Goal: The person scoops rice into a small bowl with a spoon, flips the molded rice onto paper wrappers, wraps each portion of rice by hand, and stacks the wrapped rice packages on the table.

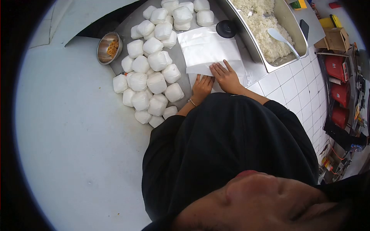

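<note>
A stack of white wrapping paper sheets [210, 48] lies on the counter in front of me, its near edge appearing folded or lifted. My right hand [227, 79] rests flat on that near edge, fingers stretched out. Beside it, my left hand [203, 90], with a bracelet at the wrist, has its fingers extended against the lower paper; the fingertips are close to the fold. A round black object [226, 29] sits on the far right corner of the sheets. Many white wrapped parcels [148, 82] are piled to the left of the paper.
At the right back stands a deep metal tray [266, 66] of cooked rice [266, 34], with a white rice paddle [283, 41] in it. A metal bowl [101, 52] with orange-brown food is beyond the parcels. A dark phone [304, 27] lies right of the tray.
</note>
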The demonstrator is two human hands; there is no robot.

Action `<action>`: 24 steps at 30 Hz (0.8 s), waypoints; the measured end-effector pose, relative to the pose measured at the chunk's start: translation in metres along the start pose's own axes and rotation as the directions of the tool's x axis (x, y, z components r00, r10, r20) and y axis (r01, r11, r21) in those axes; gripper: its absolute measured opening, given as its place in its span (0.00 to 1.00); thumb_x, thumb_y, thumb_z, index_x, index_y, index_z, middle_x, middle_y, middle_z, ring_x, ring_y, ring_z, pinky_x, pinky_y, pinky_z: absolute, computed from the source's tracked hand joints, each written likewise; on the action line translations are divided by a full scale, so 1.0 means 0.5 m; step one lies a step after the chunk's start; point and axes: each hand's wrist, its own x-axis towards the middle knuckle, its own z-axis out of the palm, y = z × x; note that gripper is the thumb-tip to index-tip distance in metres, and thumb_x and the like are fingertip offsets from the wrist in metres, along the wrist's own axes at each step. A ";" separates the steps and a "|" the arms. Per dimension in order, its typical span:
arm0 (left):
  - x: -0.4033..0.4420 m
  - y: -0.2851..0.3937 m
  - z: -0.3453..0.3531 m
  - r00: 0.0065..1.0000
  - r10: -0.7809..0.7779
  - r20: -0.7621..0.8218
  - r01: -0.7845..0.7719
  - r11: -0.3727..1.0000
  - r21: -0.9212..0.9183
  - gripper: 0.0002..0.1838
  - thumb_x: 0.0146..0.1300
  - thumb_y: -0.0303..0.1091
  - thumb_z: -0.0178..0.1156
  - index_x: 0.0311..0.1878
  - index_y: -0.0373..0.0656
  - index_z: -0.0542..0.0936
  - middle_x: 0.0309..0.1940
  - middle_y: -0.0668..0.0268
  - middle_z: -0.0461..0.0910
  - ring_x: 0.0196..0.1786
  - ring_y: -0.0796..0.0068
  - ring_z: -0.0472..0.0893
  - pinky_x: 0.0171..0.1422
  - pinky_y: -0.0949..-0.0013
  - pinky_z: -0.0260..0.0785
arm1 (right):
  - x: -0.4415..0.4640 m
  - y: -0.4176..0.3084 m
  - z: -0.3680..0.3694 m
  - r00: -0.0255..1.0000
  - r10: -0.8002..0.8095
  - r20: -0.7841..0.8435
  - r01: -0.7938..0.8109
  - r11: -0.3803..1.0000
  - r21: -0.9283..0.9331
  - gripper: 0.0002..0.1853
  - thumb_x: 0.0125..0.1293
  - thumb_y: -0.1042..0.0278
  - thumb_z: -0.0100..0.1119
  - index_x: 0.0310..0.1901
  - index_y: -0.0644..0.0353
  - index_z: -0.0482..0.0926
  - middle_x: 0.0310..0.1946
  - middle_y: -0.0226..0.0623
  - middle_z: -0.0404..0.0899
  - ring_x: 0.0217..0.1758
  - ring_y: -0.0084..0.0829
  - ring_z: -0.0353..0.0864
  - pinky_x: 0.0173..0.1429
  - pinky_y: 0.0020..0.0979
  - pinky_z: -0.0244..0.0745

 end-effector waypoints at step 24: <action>-0.038 -0.040 -0.007 0.984 -0.134 0.117 0.139 0.990 -0.037 0.24 0.72 0.35 0.54 0.69 0.39 0.74 0.70 0.63 0.75 0.75 0.68 0.71 0.81 0.42 0.52 | -0.135 0.006 0.066 0.973 0.227 0.033 -0.229 0.952 0.204 0.38 0.65 0.65 0.61 0.76 0.60 0.61 0.79 0.39 0.58 0.85 0.36 0.51 0.82 0.63 0.42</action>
